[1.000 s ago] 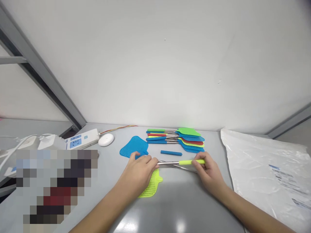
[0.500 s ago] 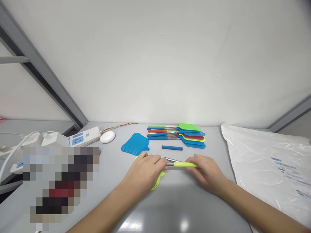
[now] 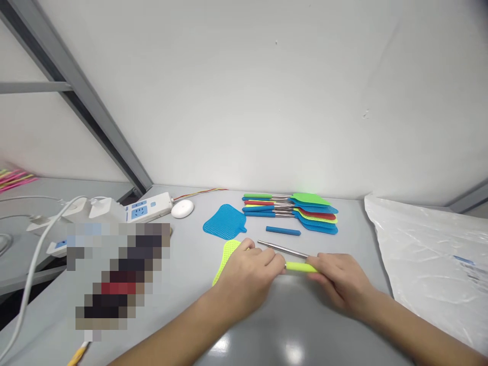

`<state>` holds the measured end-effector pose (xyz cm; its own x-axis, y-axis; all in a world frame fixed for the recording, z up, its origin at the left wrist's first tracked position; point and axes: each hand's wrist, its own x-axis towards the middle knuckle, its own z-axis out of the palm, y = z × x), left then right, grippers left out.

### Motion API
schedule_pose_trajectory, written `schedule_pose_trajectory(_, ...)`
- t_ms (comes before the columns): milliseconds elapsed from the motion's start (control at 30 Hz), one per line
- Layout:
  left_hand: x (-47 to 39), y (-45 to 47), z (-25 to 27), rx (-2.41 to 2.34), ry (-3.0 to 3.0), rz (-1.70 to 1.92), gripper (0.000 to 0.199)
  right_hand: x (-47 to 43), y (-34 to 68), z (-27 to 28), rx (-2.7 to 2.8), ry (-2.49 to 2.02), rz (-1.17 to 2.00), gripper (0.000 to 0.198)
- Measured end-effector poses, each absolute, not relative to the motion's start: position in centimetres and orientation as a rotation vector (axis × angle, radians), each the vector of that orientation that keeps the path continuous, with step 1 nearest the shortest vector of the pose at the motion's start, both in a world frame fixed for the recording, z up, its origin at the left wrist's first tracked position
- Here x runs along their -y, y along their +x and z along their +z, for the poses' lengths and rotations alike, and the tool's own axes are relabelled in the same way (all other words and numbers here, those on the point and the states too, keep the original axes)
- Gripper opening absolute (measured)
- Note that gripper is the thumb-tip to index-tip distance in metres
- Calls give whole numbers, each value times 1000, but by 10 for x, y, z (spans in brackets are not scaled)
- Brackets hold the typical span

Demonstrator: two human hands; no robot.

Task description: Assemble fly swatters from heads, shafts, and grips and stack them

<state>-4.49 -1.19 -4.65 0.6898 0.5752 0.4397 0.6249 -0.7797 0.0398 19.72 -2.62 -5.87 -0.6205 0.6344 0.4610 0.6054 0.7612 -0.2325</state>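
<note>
A yellow fly swatter lies across the space in front of me, its mesh head [image 3: 229, 252] partly hidden behind my left hand. My left hand [image 3: 253, 272] is closed around its shaft, near the handle. Its yellow handle [image 3: 298, 267] shows between the hands, with the far end gripped in my right hand's [image 3: 339, 279] fingers. Just behind lies a loose metal rod [image 3: 282, 248], its right end reaching my right hand. Farther back are a loose blue handle [image 3: 282, 231] and a separate blue mesh swatter head [image 3: 224, 222].
Several colourful fly swatters [image 3: 263, 209] are stacked near the wall. A white plastic bag [image 3: 430, 254] covers the right side. On the left are a white round device [image 3: 182, 208], a power strip [image 3: 150, 207] with cables, and a blurred-out patch [image 3: 122, 277].
My left hand has slid along the shaft toward the handle, so less bare metal shows between my hands. More of the yellow head is visible. The camera view has shifted slightly left.
</note>
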Motion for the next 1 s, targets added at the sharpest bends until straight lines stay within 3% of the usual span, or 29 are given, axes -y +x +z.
schedule_pose_trajectory(367,-7,-60,-34,1131,-2882,-551,28,14,207,-62,2348,-1091,83,14)
schedule_pose_trajectory(600,-4,-67,-28,1221,-2983,-370,26,14,209,-64,2387,-1054,27,14)
schedule_pose_trajectory(1000,-6,-69,-36,1130,-2970,-364,15,17,208,-64,2399,-1012,21,14)
